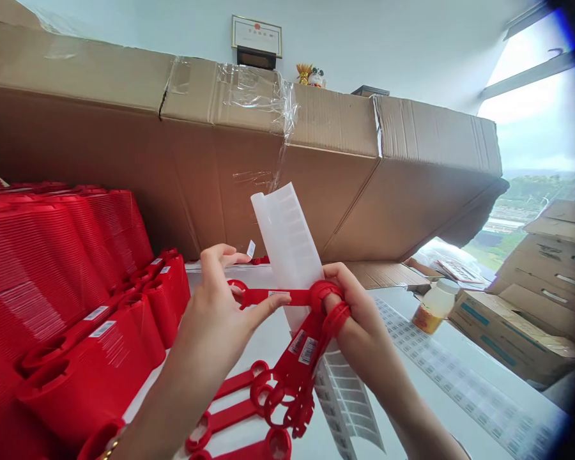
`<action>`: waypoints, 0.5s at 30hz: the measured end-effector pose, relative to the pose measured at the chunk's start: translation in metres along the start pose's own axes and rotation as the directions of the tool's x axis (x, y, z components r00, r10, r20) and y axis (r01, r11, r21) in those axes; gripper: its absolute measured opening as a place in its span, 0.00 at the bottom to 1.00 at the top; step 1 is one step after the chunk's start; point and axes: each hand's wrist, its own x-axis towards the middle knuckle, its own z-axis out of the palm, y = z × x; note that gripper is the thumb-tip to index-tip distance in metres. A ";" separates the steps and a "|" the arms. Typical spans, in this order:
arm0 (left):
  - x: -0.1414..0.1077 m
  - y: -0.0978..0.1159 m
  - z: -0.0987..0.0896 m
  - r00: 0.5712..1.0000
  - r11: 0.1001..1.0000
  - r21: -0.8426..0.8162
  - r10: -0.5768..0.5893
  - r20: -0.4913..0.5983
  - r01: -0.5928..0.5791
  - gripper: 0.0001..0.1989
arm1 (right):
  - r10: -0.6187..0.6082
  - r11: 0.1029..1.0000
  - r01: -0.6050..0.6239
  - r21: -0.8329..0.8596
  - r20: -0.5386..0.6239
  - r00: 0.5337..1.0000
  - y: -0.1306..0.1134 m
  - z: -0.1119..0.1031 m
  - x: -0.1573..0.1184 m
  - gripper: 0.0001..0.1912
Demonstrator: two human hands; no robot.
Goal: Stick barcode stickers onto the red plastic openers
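Note:
Near the middle, my left hand [220,294] has its thumb on a small white label on a red plastic strap [259,296] with ring ends. A loose white label [251,249] sticks to its raised index fingertip. My right hand [359,306] grips the strap's other ring, with more red straps [299,358] hanging from its fingers, some bearing barcode labels. It also holds a whitish backing sheet [290,236] that rises behind the straps. Below, several red straps [234,415] lie on the white table [249,342].
Stacks of red straps [76,255] fill the left. A large cardboard box [249,166] spans the back. To the right are a label sheet [441,364], a jar [435,306] and a smaller carton [512,332]. Another label strip [352,396] lies below my right hand.

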 end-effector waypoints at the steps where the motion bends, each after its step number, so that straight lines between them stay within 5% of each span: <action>1: 0.001 -0.001 -0.003 1.000 0.999 -0.042 -0.008 0.025 0.009 0.35 | 0.002 1.000 -0.002 0.000 -0.005 1.000 0.000 -0.002 0.002 0.07; 10: 0.013 -0.011 -0.005 0.971 0.958 -0.276 -0.010 0.240 0.078 0.37 | 0.020 0.999 -0.016 -0.052 0.089 0.996 0.005 -0.018 0.015 0.10; 15: 0.018 -0.006 -0.004 0.921 0.915 -0.386 0.047 0.386 0.115 0.17 | -0.038 0.982 0.081 -0.168 0.248 0.968 0.003 -0.015 0.011 0.16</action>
